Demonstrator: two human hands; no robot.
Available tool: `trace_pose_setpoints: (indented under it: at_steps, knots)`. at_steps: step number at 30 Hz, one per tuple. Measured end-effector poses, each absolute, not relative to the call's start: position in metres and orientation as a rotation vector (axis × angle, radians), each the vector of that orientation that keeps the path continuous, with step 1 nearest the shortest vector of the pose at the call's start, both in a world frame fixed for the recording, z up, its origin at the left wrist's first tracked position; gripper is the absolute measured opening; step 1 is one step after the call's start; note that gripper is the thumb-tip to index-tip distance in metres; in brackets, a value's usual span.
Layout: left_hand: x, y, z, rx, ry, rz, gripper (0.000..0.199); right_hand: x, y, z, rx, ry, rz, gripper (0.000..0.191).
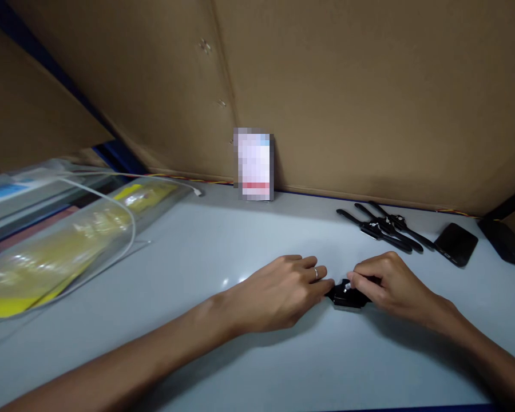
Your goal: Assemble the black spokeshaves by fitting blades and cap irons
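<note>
A black spokeshave [347, 296] lies on the table between my hands, its metal blade edge toward me. My left hand [294, 292], with a ring on one finger, is closed around its left end, and the handle there is mostly hidden. The fingers of my right hand [390, 286] are bent in a pinch, with thumb and forefinger at a small shiny fitting on the tool's body. The right handle is largely covered by that hand. Three similar spokeshaves [381, 228] lie side by side farther back on the right.
A black phone [457, 245] lies at the right, beside a dark flat object [504, 240]. A blurred-out card [255, 166] leans on the cardboard wall [369, 103]. Yellow sheets in clear plastic [81, 240] and a white cable [133, 220] take up the left of the table [206, 366].
</note>
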State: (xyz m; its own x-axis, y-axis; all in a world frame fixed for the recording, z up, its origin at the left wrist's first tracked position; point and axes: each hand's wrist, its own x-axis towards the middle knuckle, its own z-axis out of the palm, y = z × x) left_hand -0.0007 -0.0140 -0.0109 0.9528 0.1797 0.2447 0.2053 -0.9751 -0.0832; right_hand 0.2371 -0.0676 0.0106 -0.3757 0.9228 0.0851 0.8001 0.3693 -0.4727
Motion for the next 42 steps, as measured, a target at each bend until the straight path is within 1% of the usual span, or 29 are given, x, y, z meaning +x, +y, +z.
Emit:
trace_pose_setpoints:
  at_steps: [5, 9, 18, 21, 26, 28, 33, 39, 42]
  knots:
    - [-0.001, -0.013, -0.011, -2.998, -0.298, -0.353, 0.011, 0.239, -0.065, 0.008, -1.582, -2.309, 0.489, 0.043]
    - [-0.001, -0.013, -0.011, -2.993, -0.295, -0.357, 0.011, 0.238, -0.064, 0.003, -1.601, -2.306, 0.575, 0.047]
    - [0.000, -0.014, -0.010, -2.998, -0.303, -0.360, 0.008, 0.235, -0.063, 0.005, -1.581, -2.217, 0.798, 0.045]
    - [-0.001, -0.014, -0.010, -3.004, -0.304, -0.341, 0.008, 0.236, -0.063, 0.004, -1.610, -2.240, 0.744, 0.045]
    - [-0.001, -0.015, -0.009, -3.001, -0.310, -0.284, 0.010, 0.237, -0.066, 0.007, -1.656, -2.256, 0.471, 0.043]
    - [-0.001, -0.014, -0.009, -3.003, -0.310, -0.280, 0.011, 0.236, -0.068, 0.010, -1.627, -2.276, 0.480, 0.044]
    - [-0.001, -0.014, -0.010, -3.006, -0.301, -0.278, 0.015, 0.232, -0.071, 0.016, -1.499, -2.283, 0.664, 0.044]
    - [-0.001, -0.015, -0.009, -3.010, -0.303, -0.278, 0.013, 0.235, -0.069, 0.019, -1.528, -2.240, 0.458, 0.043]
    - [-0.001, -0.014, -0.009, -3.005, -0.301, -0.303, 0.013, 0.234, -0.069, 0.015, -1.551, -2.284, 0.518, 0.045]
